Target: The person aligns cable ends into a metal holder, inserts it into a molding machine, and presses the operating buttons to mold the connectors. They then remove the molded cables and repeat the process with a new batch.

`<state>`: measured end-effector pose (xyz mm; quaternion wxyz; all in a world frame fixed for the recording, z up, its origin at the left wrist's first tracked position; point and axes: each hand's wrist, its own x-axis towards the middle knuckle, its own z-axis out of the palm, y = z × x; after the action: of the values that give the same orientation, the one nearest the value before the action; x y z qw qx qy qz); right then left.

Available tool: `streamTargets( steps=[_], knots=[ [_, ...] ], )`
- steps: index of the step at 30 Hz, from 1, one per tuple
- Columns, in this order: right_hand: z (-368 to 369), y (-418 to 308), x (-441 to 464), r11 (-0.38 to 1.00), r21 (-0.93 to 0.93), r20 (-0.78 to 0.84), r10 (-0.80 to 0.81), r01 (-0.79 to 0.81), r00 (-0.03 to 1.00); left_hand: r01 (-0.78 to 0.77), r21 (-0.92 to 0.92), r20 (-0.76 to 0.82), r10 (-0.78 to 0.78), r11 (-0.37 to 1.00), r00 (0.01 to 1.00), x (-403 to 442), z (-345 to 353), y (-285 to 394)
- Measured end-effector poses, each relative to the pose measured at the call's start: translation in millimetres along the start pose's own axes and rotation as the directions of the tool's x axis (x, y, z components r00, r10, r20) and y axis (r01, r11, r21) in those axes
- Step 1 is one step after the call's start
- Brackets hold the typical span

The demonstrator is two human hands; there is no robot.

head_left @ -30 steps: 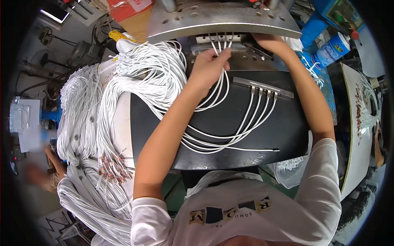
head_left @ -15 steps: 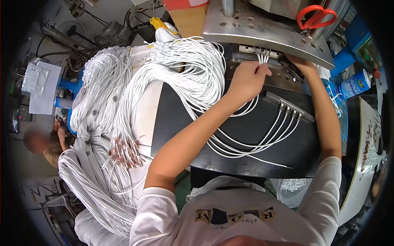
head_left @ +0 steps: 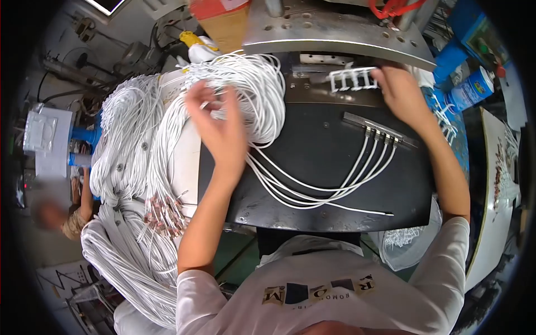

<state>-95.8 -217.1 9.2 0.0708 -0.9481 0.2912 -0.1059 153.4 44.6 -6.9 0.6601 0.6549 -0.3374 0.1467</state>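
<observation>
My left hand (head_left: 220, 125) is over the coiled bundle of white cables (head_left: 262, 84), its thumb and fingers apart and slightly blurred. White cable shows behind the fingers; none is clearly gripped. In front of the press, my right hand (head_left: 399, 89) pinches the end of a white ladder-shaped plastic sprue (head_left: 353, 79). Nearer me on the black work surface (head_left: 312, 151) lies a metal bar (head_left: 377, 129) with several white cables (head_left: 312, 202) fitted along it. Their lengths curve left, and one dark-tipped end points right.
Above stands the press's thick metal plate (head_left: 335, 42), with red-handled scissors (head_left: 393, 8) on top. More cable bundles (head_left: 125, 134) hang at left. A blue can (head_left: 472, 89) stands at right. Below the surface is a clear bin (head_left: 407, 245) of white scraps. Another person (head_left: 78, 215) is at far left.
My left hand has moved left from the press to the cable bundle, and the cables it held there are out of the press. My right hand has come out from under the plate with the sprue.
</observation>
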Motion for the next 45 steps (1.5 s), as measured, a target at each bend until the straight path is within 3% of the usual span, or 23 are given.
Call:
streamTargets(
  steps=[1,2,3,5,6,8,10,11,13,14,16,21,24,26,27,29,31,34,36,39,41,43,45],
  knots=[
    [4.6,-7.2,-8.3,0.996,0.000,-0.145,-0.083,0.084,0.986,-0.275,0.070,0.306,0.241,0.959,0.921,-1.5,0.5,19.4],
    [11.3,-12.0,-16.3,0.986,-0.015,-0.284,-0.163,0.165,0.945,-0.538,0.043,0.584,0.416,0.842,0.697,-3.4,3.2,32.6],
    [12.7,-16.0,-20.9,0.973,-0.076,-0.347,-0.229,0.216,0.909,-0.562,0.092,0.665,0.369,0.822,0.649,-8.8,8.4,33.1],
    [9.4,-19.0,-38.0,0.969,-0.054,-0.311,-0.244,0.240,0.918,-0.624,0.180,0.798,0.257,0.760,0.545,-15.9,17.7,32.1],
    [7.4,-20.3,-48.9,0.972,-0.022,-0.303,-0.229,0.233,0.925,-0.634,0.178,0.833,0.229,0.753,0.505,-8.5,17.4,26.8],
    [-3.3,-18.2,-80.3,0.979,0.129,-0.245,-0.125,0.160,0.961,-0.638,0.242,0.813,0.207,0.731,0.545,-13.0,22.4,32.8],
    [-9.6,-14.1,-111.0,0.959,0.258,-0.221,-0.057,0.115,0.974,-0.519,0.114,0.840,0.197,0.847,0.505,-28.9,28.0,49.9],
    [-12.9,-15.3,-121.9,0.967,0.238,-0.180,-0.044,0.087,0.983,-0.449,0.053,0.852,0.194,0.892,0.486,-39.7,32.3,62.5],
    [-17.8,-17.6,-136.4,0.980,0.198,-0.101,-0.014,0.034,0.995,-0.200,-0.135,0.915,0.199,0.971,0.351,-67.3,42.2,88.4],
    [-16.4,-17.0,-136.1,0.986,0.163,-0.115,-0.021,0.040,0.993,-0.172,-0.163,0.919,0.213,0.971,0.331,-81.2,47.0,100.2],
    [-7.6,-16.2,-130.2,0.994,0.094,-0.144,-0.034,0.048,0.989,-0.367,-0.186,0.869,0.326,0.912,0.371,-98.2,60.2,109.3],
    [8.0,-6.1,-69.8,0.975,0.084,-0.386,-0.156,0.203,0.909,-0.402,-0.048,0.872,0.235,0.914,0.429,-103.7,70.3,98.8],
    [28.9,23.7,-14.1,0.978,-0.015,-0.454,-0.194,0.210,0.870,-0.407,-0.081,0.847,0.278,0.910,0.453,-80.1,91.8,76.6],
    [27.9,30.7,17.7,0.972,0.009,-0.359,-0.215,0.234,0.908,-0.308,-0.062,0.855,0.209,0.950,0.475,-57.5,116.6,57.1],
    [35.1,47.5,34.7,0.978,-0.098,-0.261,-0.206,0.186,0.943,-0.277,-0.047,0.862,0.179,0.960,0.474,-45.2,128.4,50.2],
    [36.9,54.3,65.0,0.997,0.009,-0.199,-0.080,0.083,0.977,-0.232,-0.038,0.859,0.150,0.972,0.489,-26.7,145.9,37.3],
    [36.1,55.1,69.3,0.992,0.000,-0.251,-0.125,0.129,0.960,-0.203,-0.051,0.840,0.152,0.978,0.522,-14.5,151.2,25.9],
    [20.7,38.8,78.6,0.981,-0.180,-0.231,-0.120,0.079,0.966,-0.279,-0.021,0.799,0.183,0.960,0.572,-8.6,147.4,17.8],
    [18.7,36.8,82.2,0.968,-0.246,-0.207,-0.107,0.055,0.972,-0.288,0.009,0.821,0.157,0.958,0.548,-8.2,146.9,17.1],
    [41.8,59.4,85.5,0.973,-0.174,-0.296,-0.197,0.151,0.935,-0.327,0.034,0.814,0.163,0.944,0.557,-12.6,146.0,19.4],
    [45.8,61.6,83.5,0.981,-0.097,-0.269,-0.190,0.169,0.944,-0.342,0.053,0.822,0.153,0.938,0.548,-13.8,145.0,18.8],
    [38.6,40.8,70.4,0.996,-0.027,-0.107,-0.092,0.090,0.990,-0.447,0.103,0.765,0.216,0.889,0.606,-17.1,139.5,16.4],
    [33.3,3.0,36.8,0.977,-0.007,-0.275,-0.206,0.212,0.939,-0.545,0.193,0.705,0.271,0.816,0.655,-19.7,137.6,9.7]
  ],
)
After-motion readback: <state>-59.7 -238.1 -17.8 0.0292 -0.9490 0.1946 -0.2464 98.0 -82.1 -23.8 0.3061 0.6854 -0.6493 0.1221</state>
